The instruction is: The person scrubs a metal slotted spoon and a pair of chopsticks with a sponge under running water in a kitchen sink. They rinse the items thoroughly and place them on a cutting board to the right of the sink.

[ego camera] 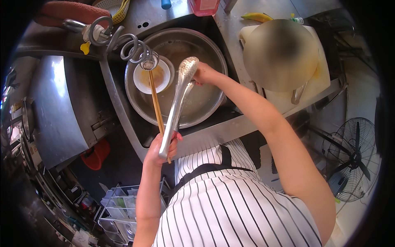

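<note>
My left hand (162, 147) is closed around a pair of metal tongs (169, 126) and wooden chopsticks (156, 106) at the sink's front edge. The tongs point up and away, over a large steel basin (224, 61) of cloudy water. My right hand (206, 74) is at their perforated far end, its fingers curled and partly hidden behind it, so its grip is unclear. Left in the basin, a white bowl (136, 81) with yellowish residue rests against a second round vessel (171, 69). The chopsticks cross in front of the white bowl.
A coiled spring faucet (132, 46) hangs over the basin's left side. Right of the sink, a cutting board (322, 71) bears a metal-handled tool (298, 94) and is partly covered by a blurred patch. Behind stand a pink liquid bottle (205, 6) and a basket (120, 14). A fan (355, 159) stands at right.
</note>
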A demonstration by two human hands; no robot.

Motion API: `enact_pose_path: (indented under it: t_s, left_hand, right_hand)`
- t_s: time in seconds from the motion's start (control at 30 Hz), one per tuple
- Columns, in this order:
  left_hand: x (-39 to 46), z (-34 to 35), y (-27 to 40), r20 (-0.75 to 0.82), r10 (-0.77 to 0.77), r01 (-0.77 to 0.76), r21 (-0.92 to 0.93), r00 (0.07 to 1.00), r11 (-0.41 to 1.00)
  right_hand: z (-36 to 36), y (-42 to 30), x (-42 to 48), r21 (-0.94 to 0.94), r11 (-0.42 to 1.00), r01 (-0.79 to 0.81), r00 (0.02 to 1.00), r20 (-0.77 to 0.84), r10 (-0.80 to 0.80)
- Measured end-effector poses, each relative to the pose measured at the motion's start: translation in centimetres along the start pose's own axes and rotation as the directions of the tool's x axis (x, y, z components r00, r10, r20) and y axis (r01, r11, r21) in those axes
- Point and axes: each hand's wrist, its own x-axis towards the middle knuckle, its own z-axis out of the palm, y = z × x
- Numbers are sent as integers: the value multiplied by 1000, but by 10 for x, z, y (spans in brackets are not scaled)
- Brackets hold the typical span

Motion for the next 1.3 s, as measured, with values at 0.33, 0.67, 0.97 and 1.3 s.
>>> enact_pose_path:
  t_s: [0.33,0.67,0.97,1.3]
  left_hand:
    - [37,20,-13,41,114,-119,158,993,980]
    - [119,20,-56,-145,146,-93,325,978,941]
    - [157,11,-43,-312,246,-119,375,918,919]
    - [198,-35,-21,-473,633,302,881,613,365]
  right_hand:
    - [35,-3,-30,-553,678,484,648,-294,-703]
    - [64,8,-87,294,955,-36,984,-155,85]
    - [38,61,-36,814,487,-316,917,131,376]
    - [29,60,-94,913,144,-382,876,308,370]
